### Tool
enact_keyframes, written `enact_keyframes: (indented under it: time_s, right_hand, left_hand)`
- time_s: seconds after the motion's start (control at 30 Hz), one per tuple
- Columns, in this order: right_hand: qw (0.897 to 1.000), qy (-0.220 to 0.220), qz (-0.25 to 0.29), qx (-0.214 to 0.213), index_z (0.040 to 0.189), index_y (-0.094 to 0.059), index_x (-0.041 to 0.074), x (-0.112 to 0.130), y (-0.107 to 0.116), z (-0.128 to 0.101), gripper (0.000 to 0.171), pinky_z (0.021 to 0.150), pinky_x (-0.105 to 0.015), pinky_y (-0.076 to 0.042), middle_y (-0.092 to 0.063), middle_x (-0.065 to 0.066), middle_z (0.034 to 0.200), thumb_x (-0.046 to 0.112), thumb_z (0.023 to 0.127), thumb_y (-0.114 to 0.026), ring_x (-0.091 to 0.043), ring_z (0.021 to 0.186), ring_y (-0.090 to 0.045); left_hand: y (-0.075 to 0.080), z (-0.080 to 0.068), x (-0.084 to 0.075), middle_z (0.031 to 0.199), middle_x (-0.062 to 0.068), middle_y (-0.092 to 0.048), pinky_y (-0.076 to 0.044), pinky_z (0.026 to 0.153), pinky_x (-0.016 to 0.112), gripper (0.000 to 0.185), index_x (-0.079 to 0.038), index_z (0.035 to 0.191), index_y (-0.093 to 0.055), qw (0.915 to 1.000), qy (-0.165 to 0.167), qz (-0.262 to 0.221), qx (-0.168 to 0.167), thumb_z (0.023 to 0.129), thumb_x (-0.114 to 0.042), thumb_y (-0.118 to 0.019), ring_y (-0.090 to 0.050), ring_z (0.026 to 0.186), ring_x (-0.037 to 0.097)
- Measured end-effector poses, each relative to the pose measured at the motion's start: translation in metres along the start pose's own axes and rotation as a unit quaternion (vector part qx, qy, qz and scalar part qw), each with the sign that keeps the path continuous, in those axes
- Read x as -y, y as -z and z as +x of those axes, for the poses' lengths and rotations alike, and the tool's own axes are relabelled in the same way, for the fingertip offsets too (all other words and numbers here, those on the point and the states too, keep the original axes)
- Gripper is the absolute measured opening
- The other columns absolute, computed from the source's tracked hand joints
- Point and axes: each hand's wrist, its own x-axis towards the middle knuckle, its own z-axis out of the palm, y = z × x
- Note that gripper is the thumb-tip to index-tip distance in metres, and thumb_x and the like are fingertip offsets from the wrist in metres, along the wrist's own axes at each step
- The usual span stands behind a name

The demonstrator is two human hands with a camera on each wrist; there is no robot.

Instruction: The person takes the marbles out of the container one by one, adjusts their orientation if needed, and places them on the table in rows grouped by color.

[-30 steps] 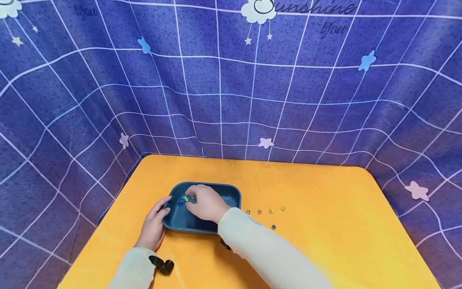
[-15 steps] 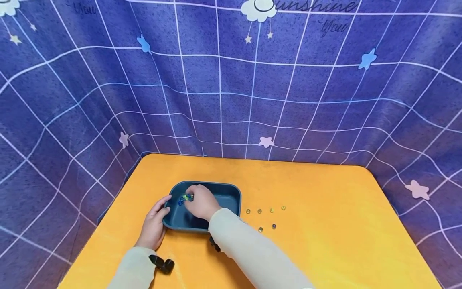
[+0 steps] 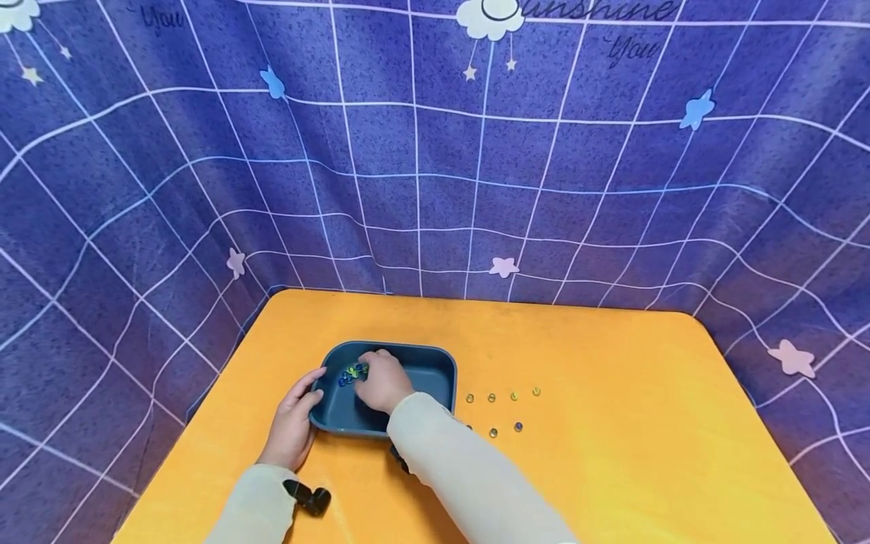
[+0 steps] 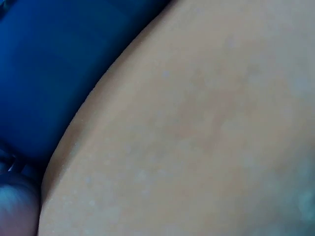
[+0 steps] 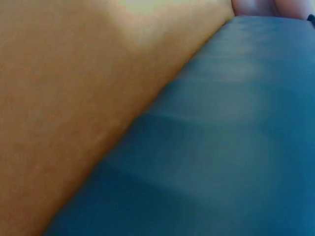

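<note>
Seemingly the right hand (image 3: 382, 381) is pinching marbles (image 3: 352, 372) in the bin (image 3: 435, 370); the left hand (image 3: 294, 419), fingers relaxed, is steadying its rim; 6 beads (image 3: 503, 412) are lying on the surface (image 3: 612, 423)

This looks like a small staged recording corner rather than a lived-in room. A purple cloth backdrop (image 3: 435, 151) printed with a white grid, stars, clouds and the script word "Sunshine" hangs in folds around the surface (image 3: 612, 453) from 9 o'clock through 12 to 3 o'clock, hiding whatever lies behind it. The surface itself is a plain orange top with rounded corners, pushed up against the cloth. No walls, furniture or windows show, so the kind of building cannot be told.
</note>
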Motion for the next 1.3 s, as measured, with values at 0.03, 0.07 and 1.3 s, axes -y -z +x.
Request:
enact_keyframes:
  time_s: [0.03, 0.07, 1.3]
  right_hand:
    - [1.000, 0.000, -0.006, 0.004, 0.141, -0.064, 0.018, -0.001, -0.001, 0.001, 0.048, 0.102, -0.036, -0.051, -0.059, -0.001, 0.136, 0.029, 0.095, -0.074, -0.016, 0.113, -0.060]
    - [1.000, 0.001, -0.011, 0.007, 0.142, -0.063, 0.018, -0.001, -0.002, 0.002, 0.049, 0.102, -0.036, -0.051, -0.059, -0.001, 0.136, 0.029, 0.095, -0.074, -0.016, 0.113, -0.059]
    - [1.000, -0.002, -0.013, 0.001, 0.081, -0.067, 0.020, 0.000, -0.005, 0.010, 0.016, 0.077, -0.028, -0.053, -0.060, 0.009, 0.082, 0.011, 0.093, -0.074, -0.011, 0.075, -0.055]
  left_hand:
    - [0.000, 0.000, 0.000, 0.169, 0.006, -0.017, -0.046, 0.103, 0.021, 0.047, -0.005, 0.157, -0.040, 1.0000, 0.001, -0.002, -0.001, 0.110, -0.010, -0.043, -0.019, 0.153, 0.026]
    - [0.000, 0.000, 0.000, 0.169, 0.006, -0.017, -0.046, 0.104, 0.021, 0.047, -0.005, 0.157, -0.040, 1.0000, 0.001, -0.002, -0.001, 0.110, -0.008, -0.042, -0.019, 0.153, 0.025]
    - [0.001, 0.000, -0.002, 0.169, 0.004, -0.018, -0.040, 0.112, 0.026, 0.046, -0.007, 0.156, -0.042, 0.9999, 0.009, 0.010, -0.005, 0.110, -0.010, -0.044, -0.020, 0.152, 0.022]
